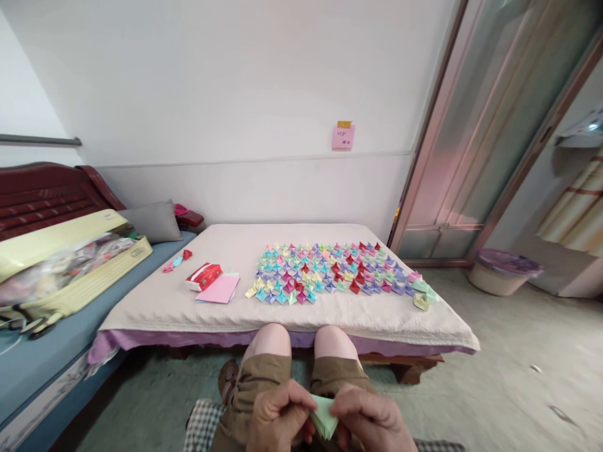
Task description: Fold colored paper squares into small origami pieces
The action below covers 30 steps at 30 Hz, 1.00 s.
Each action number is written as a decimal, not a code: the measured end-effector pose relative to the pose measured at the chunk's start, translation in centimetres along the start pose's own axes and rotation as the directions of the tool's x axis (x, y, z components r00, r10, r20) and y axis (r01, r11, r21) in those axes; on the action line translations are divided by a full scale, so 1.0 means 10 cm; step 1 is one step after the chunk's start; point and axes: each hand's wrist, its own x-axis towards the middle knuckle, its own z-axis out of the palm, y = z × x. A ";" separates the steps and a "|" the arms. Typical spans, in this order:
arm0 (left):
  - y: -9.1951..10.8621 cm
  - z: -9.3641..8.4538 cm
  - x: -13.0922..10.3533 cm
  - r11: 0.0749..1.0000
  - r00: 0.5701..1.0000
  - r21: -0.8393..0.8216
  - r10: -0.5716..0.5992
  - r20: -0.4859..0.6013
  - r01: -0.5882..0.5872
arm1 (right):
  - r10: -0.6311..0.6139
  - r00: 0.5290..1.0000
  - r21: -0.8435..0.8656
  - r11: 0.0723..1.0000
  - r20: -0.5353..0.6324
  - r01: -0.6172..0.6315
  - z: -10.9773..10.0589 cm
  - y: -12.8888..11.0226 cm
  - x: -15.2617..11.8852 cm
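Note:
A piece of folded light green paper [325, 415] is held above my lap, its point turned down. My left hand [281, 414] pinches its left side between thumb and forefinger. On the other side, my right hand [370, 415] grips the right edge in the same way. Beyond my knees, rows of small folded paper pieces [305, 269] in many colours cover the middle and right of a cloth-covered table [188, 317]. Pale green folded pieces [426, 290] sit at the right end of these rows.
On the table's left lie a stack of pink paper [219, 289], a red and white packet [204, 276] and small coloured items [178, 260]. An open yellow case [136, 256] rests on the blue bed at left. A lidded bin [503, 273] stands on the floor at right.

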 end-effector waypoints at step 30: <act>0.15 -0.05 0.03 0.952 0.987 0.307 -0.039 0.159 -0.012 | -0.264 0.944 -0.449 0.832 0.198 0.327 -0.05 -0.25 -0.07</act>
